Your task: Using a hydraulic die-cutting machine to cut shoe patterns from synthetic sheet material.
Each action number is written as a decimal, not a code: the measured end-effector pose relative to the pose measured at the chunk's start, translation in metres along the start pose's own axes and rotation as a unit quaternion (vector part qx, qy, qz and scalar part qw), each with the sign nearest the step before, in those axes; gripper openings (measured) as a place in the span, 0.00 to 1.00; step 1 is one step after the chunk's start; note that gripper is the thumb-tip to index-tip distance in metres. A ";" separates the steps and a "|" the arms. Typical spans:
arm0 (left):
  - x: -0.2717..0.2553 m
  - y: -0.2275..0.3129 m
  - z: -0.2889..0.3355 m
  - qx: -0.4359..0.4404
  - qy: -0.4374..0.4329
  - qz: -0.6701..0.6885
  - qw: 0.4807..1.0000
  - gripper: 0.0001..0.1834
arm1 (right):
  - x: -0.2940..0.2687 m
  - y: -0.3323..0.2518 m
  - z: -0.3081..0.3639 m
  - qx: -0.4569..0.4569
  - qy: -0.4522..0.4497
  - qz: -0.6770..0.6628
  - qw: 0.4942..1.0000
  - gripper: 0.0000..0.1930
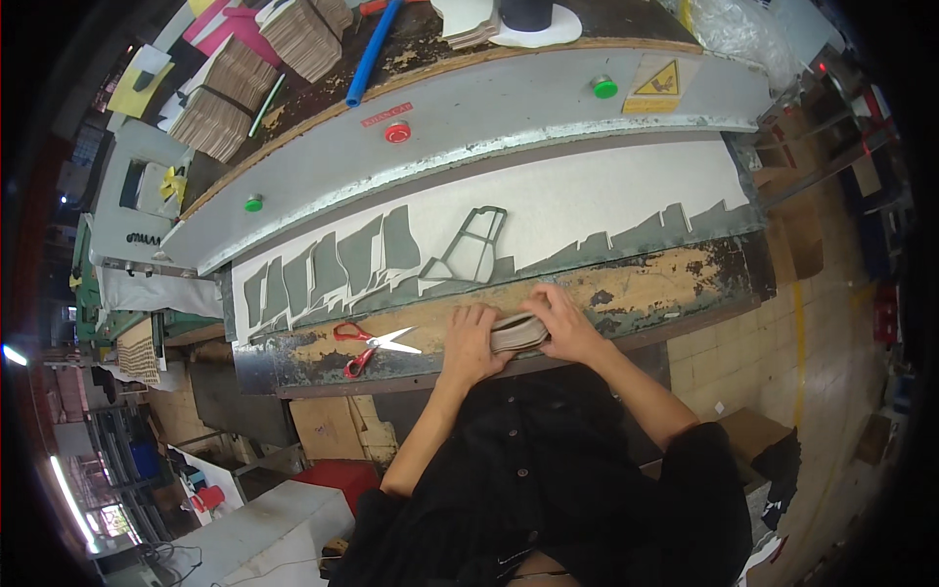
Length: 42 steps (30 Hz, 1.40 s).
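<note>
Between my two hands is a small stack of cut beige pieces, held at the worn front edge of the press table. My left hand wraps the stack's left end, and my right hand grips its right end. Left of my left hand lie open scissors with red handles, blades pointing toward that hand. Beyond my hands a dark green metal-edged cutting die rests on the pale sheet material. Several cut-out shapes show along the left part of the sheet.
A grey machine beam spans the far side, bearing a red button and green buttons. On the shelf above are bundled stacks of pieces, a blue rod and a roll of tape. Cardboard boxes stand on the floor at right.
</note>
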State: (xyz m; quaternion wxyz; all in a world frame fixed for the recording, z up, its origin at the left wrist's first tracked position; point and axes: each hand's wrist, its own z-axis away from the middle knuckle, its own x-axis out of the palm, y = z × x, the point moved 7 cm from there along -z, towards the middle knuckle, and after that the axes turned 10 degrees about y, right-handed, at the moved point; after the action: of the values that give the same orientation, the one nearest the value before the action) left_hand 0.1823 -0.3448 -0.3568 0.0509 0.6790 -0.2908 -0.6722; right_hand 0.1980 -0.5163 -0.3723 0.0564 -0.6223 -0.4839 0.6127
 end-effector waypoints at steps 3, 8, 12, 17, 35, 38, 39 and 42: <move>-0.007 0.006 0.003 -0.025 0.079 0.020 0.996 0.47 | -0.006 -0.004 0.003 0.027 0.075 -0.029 0.996 0.47; 0.024 -0.014 0.008 -0.064 0.042 0.031 0.997 0.39 | -0.014 -0.021 0.003 -0.018 0.141 -0.020 0.990 0.55; 0.035 -0.040 0.018 -0.023 0.097 0.068 0.993 0.31 | 0.006 0.031 0.004 0.104 0.046 -0.089 0.989 0.55; 0.000 -0.009 0.007 -0.016 0.138 0.029 0.990 0.40 | -0.001 0.016 0.001 0.006 0.087 -0.017 0.996 0.50; 0.016 -0.054 0.033 -0.089 0.150 0.388 0.905 0.50 | 0.013 -0.012 -0.023 -0.020 0.174 -0.038 0.984 0.37; 0.003 -0.045 0.029 -0.082 0.125 0.332 0.931 0.46 | 0.036 0.020 -0.007 0.007 0.092 -0.026 0.995 0.31; -0.001 -0.048 0.033 -0.065 0.115 0.287 0.949 0.43 | 0.038 0.021 -0.008 0.010 0.076 -0.050 0.996 0.28; -0.015 -0.057 0.045 -0.015 0.094 0.219 0.971 0.27 | 0.036 0.016 -0.017 0.015 0.029 -0.086 0.996 0.22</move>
State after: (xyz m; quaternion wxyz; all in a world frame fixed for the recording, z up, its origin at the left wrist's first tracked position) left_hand 0.1592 -0.2761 -0.3738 0.2342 0.6578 -0.4163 -0.5824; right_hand 0.2120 -0.4920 -0.4040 0.1319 -0.5949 -0.5249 0.5943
